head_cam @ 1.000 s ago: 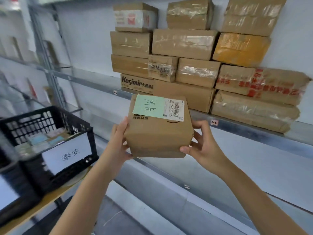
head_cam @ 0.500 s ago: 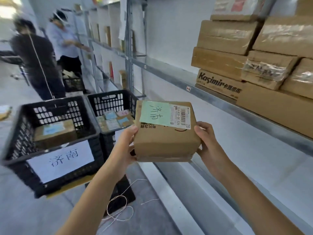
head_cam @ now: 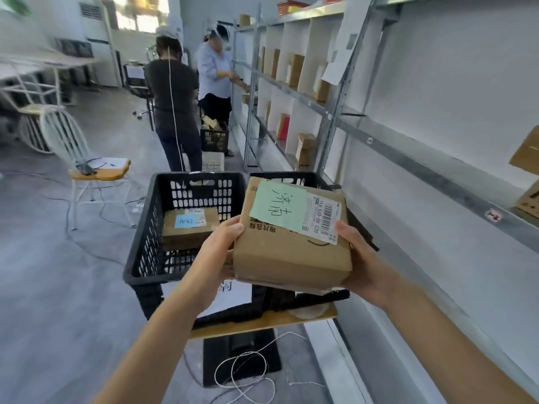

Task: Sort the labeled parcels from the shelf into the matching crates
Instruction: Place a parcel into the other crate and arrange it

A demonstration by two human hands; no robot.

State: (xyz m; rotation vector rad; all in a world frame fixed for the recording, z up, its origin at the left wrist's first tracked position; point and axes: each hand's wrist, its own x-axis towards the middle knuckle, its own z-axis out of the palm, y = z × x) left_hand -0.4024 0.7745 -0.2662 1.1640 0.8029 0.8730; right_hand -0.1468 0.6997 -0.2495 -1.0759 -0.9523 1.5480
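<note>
I hold a brown cardboard parcel (head_cam: 291,255) with a green handwritten label and a barcode sticker on top. My left hand (head_cam: 217,258) grips its left side, thumb on the top edge. My right hand (head_cam: 361,263) grips its right side and underside. The parcel hangs over the front right corner of a black plastic crate (head_cam: 145,228). Inside that crate lies another brown parcel (head_cam: 189,225) with a blue label. A white paper sign (head_cam: 230,295) on the crate's front is mostly hidden by my left arm. A second black crate (head_cam: 294,177) stands behind the held parcel, largely hidden.
The crates rest on a wooden board (head_cam: 262,323) over a dark base. Metal shelving (head_cam: 408,150) runs along the right with a few boxes. Two people (head_cam: 175,91) stand ahead by the shelves. A chair (head_cam: 87,167) stands at left. White cord (head_cam: 248,374) lies on the floor.
My view has swung left from the stacked shelf parcels to the crates. Both hands carried the parcel along, and it now hangs over the nearer crate's front right corner.
</note>
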